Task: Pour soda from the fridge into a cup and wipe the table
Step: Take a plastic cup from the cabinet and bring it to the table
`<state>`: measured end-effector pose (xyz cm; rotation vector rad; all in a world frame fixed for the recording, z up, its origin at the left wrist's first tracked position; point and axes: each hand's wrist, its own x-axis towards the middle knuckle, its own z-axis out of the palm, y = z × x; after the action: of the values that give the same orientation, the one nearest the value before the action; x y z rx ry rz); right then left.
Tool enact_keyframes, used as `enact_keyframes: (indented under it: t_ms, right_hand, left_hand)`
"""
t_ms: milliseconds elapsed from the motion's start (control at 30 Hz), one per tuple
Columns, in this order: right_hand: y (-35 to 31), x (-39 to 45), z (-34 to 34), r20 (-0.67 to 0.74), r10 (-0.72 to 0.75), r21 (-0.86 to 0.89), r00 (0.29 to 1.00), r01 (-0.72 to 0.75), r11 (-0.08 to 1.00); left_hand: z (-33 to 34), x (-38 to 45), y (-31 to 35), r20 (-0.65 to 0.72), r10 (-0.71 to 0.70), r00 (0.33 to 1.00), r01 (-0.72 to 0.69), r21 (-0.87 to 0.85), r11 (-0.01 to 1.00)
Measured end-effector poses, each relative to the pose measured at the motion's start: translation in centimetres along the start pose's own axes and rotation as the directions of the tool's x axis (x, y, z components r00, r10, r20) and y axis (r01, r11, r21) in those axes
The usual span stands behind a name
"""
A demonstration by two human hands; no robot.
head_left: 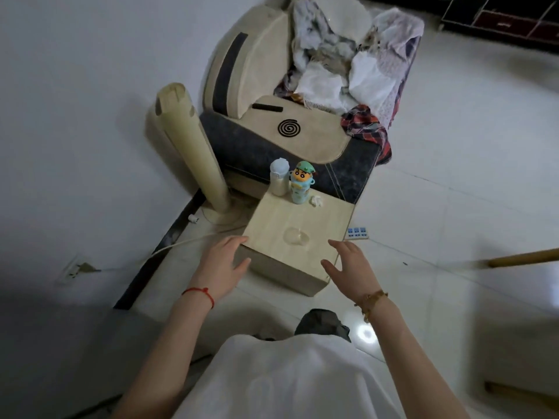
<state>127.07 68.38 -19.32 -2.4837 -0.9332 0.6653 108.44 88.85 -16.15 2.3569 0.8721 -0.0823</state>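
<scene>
Two bare hands reach toward a small wooden desk [329, 216] that stands on the tiled floor against a sofa [290, 146]. The left hand [223, 261] lies at the desk's near left corner, fingers straight and spread, fingertips touching the top edge, holding nothing; a red string [199, 293] circles its wrist. The right hand [352, 264] hovers at the near right corner, fingers relaxed and spread wide, also holding nothing, and whether it touches the desk I cannot tell. A beaded bracelet [370, 302] sits on that wrist.

Between the two hands and slightly beyond them, a clear cup [296, 236] stands upright on the desk top, its long axis vertical and its mouth pointing up. It is transparent and hard to read; what it contains cannot be told.

Farther beyond the hands, at the desk's far edge, a white bottle [279, 178] and a cartoon-topped bottle [302, 184] stand upright, just beside each other. A crumpled tissue [316, 201] lies just to the right of them.

Beyond the left hand, a tall cream tower fan [187, 146] rises from the floor beside the sofa. A mosquito coil [288, 127] rests on the sofa arm, and heaped clothes [348, 65] cover the seat. Beyond the right hand, a power strip [357, 232] lies on the floor by the desk.
</scene>
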Motion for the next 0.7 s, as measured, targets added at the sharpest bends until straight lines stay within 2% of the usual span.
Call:
enact_keyframes:
  t_ms: [300, 500, 700]
  right_hand:
    - [0.7, 0.5, 1.2, -0.027, 0.191, 0.000, 0.981, -0.191, 0.982]
    - [1.9, 2.1, 1.1, -0.028, 0.272, 0.075, 0.962, -0.269, 0.960]
    - [3.9, 4.1, 0.8, -0.002, 0.353, 0.183, 0.936, -0.346, 0.920]
  left_hand:
    - [0.9, 5.3, -1.5, 0.144, 0.109, 0.984, -0.102, -0.055, 0.993]
    - [2.1, 8.6, -0.7, 0.153, 0.157, 0.976, -0.152, -0.048, 0.987]
    - [4.1, 11.8, 0.3, 0.164, 0.133, 0.977, -0.124, -0.069, 0.990]
